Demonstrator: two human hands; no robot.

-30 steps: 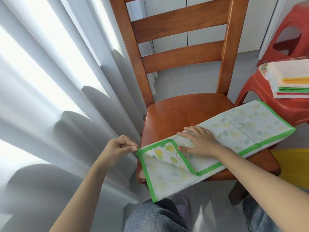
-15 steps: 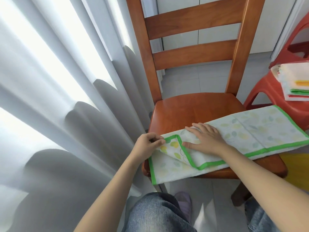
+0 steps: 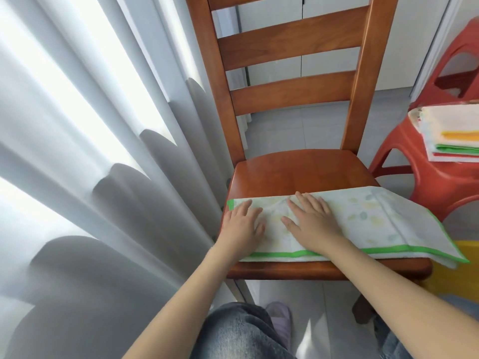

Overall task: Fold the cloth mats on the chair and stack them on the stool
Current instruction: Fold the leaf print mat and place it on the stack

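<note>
A white cloth mat (image 3: 373,218) with a pale leaf print and green border lies folded lengthwise along the front of the wooden chair seat (image 3: 303,172); its right end overhangs the seat. My left hand (image 3: 242,224) lies flat on the mat's left end with fingers straight. My right hand (image 3: 312,220) presses flat on the mat just right of it. To the right, the red plastic stool (image 3: 425,185) carries a stack of folded mats (image 3: 453,133) with orange, green and red edges.
A grey-white curtain (image 3: 90,177) hangs close along the chair's left side. A second red stool (image 3: 458,63) stands at the back right. Something yellow (image 3: 458,270) sits on the floor under the mat's overhang. My knees in jeans (image 3: 238,332) are just below the seat.
My left hand carried the mat's hanging left corner up onto the seat and let go. Both hands now lie flat on the folded mat; the view shifted right.
</note>
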